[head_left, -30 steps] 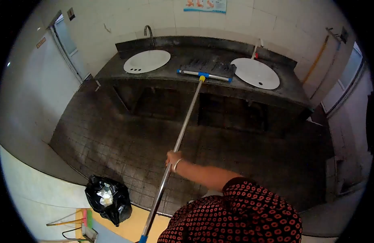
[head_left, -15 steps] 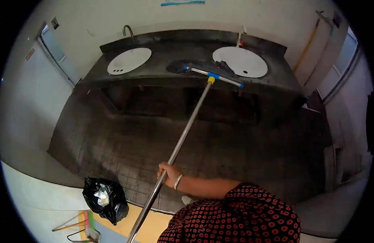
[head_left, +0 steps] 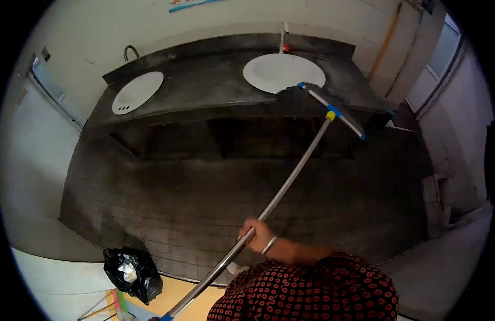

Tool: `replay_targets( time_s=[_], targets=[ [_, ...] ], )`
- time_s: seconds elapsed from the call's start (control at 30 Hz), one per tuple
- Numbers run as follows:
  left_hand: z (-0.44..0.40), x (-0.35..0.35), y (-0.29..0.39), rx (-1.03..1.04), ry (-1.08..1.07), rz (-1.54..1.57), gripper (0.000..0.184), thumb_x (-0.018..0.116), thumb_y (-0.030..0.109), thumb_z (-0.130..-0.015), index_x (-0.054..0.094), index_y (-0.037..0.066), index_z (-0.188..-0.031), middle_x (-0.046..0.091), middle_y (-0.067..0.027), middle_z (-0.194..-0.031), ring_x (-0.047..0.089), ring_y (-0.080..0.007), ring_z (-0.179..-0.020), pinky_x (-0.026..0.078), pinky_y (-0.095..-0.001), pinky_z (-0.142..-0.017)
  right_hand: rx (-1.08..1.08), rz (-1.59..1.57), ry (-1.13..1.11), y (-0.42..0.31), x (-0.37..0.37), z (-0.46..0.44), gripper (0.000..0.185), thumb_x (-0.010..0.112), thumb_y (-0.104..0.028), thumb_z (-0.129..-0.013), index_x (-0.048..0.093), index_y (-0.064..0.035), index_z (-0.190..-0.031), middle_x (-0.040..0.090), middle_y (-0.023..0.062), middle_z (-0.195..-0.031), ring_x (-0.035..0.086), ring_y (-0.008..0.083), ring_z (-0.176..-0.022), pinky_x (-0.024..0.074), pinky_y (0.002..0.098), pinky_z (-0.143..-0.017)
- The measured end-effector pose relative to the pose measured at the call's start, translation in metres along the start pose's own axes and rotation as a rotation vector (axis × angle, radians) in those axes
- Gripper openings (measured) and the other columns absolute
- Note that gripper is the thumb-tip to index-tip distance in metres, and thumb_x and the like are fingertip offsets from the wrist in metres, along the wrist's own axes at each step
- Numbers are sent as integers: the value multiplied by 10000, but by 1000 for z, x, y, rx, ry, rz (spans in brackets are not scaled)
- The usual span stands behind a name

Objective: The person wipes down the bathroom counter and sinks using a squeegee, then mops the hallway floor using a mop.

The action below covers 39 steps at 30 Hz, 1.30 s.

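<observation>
My right hand, with a silver bangle at the wrist, is closed around the metal pole of a mop. The mop's wide head has a metal bar with blue ends and a yellow collar, raised at the front of the dark counter. Its dark grey cloth laps over the front rim of the right white sink. Toward the bottom left runs the pole's lower part, with a blue end at the frame's edge. My left hand is out of sight.
A left white sink with a curved tap is set in the counter. A black rubbish bag with white waste stands at lower left, near a broom and dustpan. A yellow pole leans on the back wall.
The mop head has moved right along the counter, from between the sinks to the front right of the right sink. My right hand has shifted right and slightly down; the view has turned.
</observation>
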<state>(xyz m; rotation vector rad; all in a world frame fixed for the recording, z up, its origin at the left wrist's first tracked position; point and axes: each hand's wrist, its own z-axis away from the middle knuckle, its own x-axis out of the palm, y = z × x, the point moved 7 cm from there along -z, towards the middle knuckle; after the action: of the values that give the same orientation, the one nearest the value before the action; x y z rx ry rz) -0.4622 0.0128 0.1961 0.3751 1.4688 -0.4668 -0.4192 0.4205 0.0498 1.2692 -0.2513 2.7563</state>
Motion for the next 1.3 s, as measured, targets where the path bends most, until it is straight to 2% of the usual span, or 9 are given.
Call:
replay_targets(
  time_s=[0.1, 0.13, 0.23, 0.33, 0.47, 0.6, 0.67, 1.0, 1.3],
  targets=[
    [-51, 47, 17, 76, -126, 6, 30, 527, 99, -587, 541, 72, -585, 504, -106, -505, 514, -264, -481, 378, -358, -436, -72, -16, 96, -67, -19, -14, 150, 464, -51, -624, 374, -70, -506, 361, 80, -440, 367, 205, -423, 342, 329, -451],
    [-64, 25, 56, 33, -61, 64, 54, 545, 128, -584, 553, 83, -613, 517, -117, -530, 516, -276, -496, 382, -364, -441, -138, -11, 160, -92, -25, -18, 159, 463, -54, -621, 365, -72, -497, 352, 79, -433, 359, 201, -411, 333, 323, -428],
    [-108, 40, 126, 30, -298, -9, 145, 567, 177, -586, 553, 99, -707, 536, -127, -581, 528, -286, -546, 411, -382, -489, -261, -33, 257, -171, -42, -42, 176, 456, -53, -623, 352, -83, -485, 334, 70, -427, 349, 188, -394, 320, 308, -400],
    [-133, 38, 194, 151, -103, 233, 65, 548, 109, -582, 524, 82, -636, 516, -128, -524, 525, -291, -512, 409, -364, -465, -410, 83, 367, -247, -45, -54, 159, 464, -78, -670, 356, -83, -554, 330, 58, -419, 339, 187, -375, 313, 311, -391],
    [-145, 38, 248, 209, -235, 317, 217, 597, 207, -604, 519, 58, -741, 533, -129, -579, 525, -305, -539, 414, -363, -471, -511, 187, 373, -309, -44, -60, 100, 438, -86, -721, 369, -52, -657, 340, 67, -460, 353, 176, -362, 343, 320, -374],
    [-156, 38, 259, 230, -240, 322, 240, 612, 227, -599, 521, 56, -741, 536, -125, -583, 527, -303, -547, 416, -361, -477, -505, 268, 369, -328, -31, -67, 79, 418, -98, -745, 376, -43, -706, 351, 67, -454, 349, 173, -348, 348, 314, -365],
    [-164, 40, 255, 167, -286, 312, 231, 614, 222, -602, 525, 64, -745, 537, -131, -594, 529, -300, -557, 418, -364, -491, -501, 227, 421, -330, -33, -74, 182, 447, -97, -702, 344, -83, -552, 333, 51, -422, 344, 175, -380, 323, 321, -402],
    [-181, 19, 245, 262, -181, 327, 224, 616, 223, -600, 523, 74, -739, 538, -134, -600, 527, -301, -558, 418, -372, -502, -517, 149, 427, -309, -41, -61, 186, 439, -85, -704, 334, -84, -551, 332, 51, -433, 357, 171, -378, 339, 315, -399],
    [-207, 73, 242, 261, -210, 304, 213, 615, 158, -581, 497, 72, -737, 522, -132, -572, 519, -298, -540, 406, -375, -480, -484, 109, 533, -327, -67, -92, 212, 430, -97, -700, 324, -99, -517, 315, 43, -422, 340, 186, -368, 323, 327, -400]
  ],
)
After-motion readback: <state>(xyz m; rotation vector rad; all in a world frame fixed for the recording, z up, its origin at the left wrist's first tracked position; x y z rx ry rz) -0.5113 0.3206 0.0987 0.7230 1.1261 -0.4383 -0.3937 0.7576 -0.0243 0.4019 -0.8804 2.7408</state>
